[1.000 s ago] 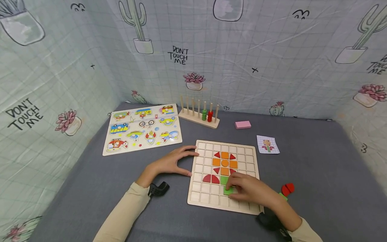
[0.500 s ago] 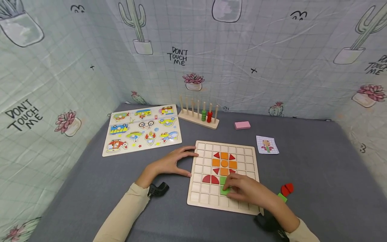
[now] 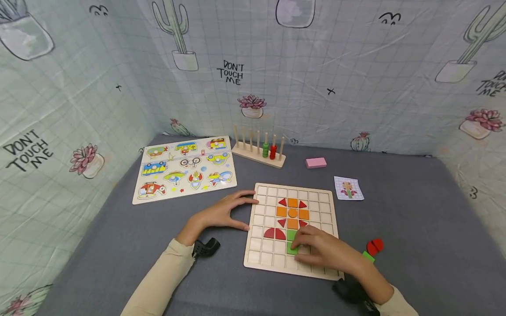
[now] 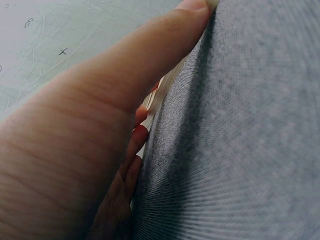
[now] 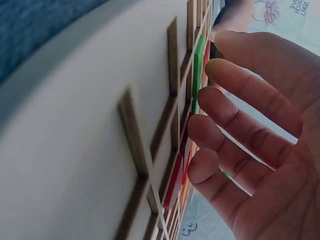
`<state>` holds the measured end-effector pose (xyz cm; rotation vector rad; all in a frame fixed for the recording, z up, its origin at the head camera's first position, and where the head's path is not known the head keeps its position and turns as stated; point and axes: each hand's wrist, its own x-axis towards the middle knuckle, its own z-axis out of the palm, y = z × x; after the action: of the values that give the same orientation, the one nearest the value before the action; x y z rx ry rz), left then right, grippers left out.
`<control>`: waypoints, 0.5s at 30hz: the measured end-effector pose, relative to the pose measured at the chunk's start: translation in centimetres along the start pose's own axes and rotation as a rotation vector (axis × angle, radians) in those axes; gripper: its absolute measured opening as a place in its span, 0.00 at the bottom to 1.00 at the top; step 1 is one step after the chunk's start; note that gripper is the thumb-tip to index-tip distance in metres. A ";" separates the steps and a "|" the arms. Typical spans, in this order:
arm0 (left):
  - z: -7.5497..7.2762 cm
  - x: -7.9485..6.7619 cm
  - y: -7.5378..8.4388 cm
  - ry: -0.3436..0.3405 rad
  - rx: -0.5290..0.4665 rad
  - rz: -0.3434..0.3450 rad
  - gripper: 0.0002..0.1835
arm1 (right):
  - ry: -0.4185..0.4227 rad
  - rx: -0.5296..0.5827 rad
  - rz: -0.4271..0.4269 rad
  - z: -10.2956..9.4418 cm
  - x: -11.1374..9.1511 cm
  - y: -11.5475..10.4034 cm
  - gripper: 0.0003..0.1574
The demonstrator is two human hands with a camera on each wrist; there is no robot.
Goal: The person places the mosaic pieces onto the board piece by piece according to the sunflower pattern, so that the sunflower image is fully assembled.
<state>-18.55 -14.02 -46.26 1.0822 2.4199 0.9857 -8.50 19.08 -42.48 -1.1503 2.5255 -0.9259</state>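
Note:
A wooden grid board (image 3: 257, 256) lies on the grey cloth. Its cells hold orange squares (image 3: 292, 202), an orange circle (image 3: 292, 213), red triangles (image 3: 282, 202), two red quarter-circles (image 3: 269, 233) and two green squares. My left hand (image 3: 221, 213) rests against the board's left edge, thumb and fingers spread; the left wrist view shows its thumb (image 4: 150, 55) close up. Over the lower right part, my right hand (image 3: 328, 248) touches the lower green square (image 3: 291, 248) with a fingertip, the thumb apart from it. The upper green square (image 3: 291, 235) sits directly above.
Right of the board lie loose red pieces (image 3: 374, 246) and a green piece (image 3: 368, 256). A pattern card (image 3: 348, 195), a pink block (image 3: 316, 163), a peg stand (image 3: 257, 155) with green and red beads, and a vehicle puzzle board (image 3: 189, 175) lie farther back.
The lower green square has slid left into line under the upper one. My right thumb has come away from it, while the left hand stays at the board's edge.

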 end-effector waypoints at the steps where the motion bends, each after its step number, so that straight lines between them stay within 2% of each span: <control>1: -0.1 0.0 0.0 0.002 -0.002 0.000 0.39 | 0.000 0.003 -0.002 -0.1 -0.1 0.1 0.06; 7: -0.2 -0.1 0.2 0.002 0.001 0.003 0.39 | 0.028 0.033 0.038 -1.1 -1.2 0.8 0.05; 11: -0.2 -0.1 0.2 0.002 0.004 0.002 0.39 | 0.082 0.053 0.058 -1.5 -2.4 1.6 0.04; 15: -0.2 -0.1 0.1 -0.003 0.004 0.005 0.40 | 0.147 0.054 0.037 -1.9 -3.8 2.5 0.05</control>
<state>-18.49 -14.08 -46.05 1.0902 2.4193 0.9803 -8.30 24.03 -42.80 -1.0524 2.6080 -1.0994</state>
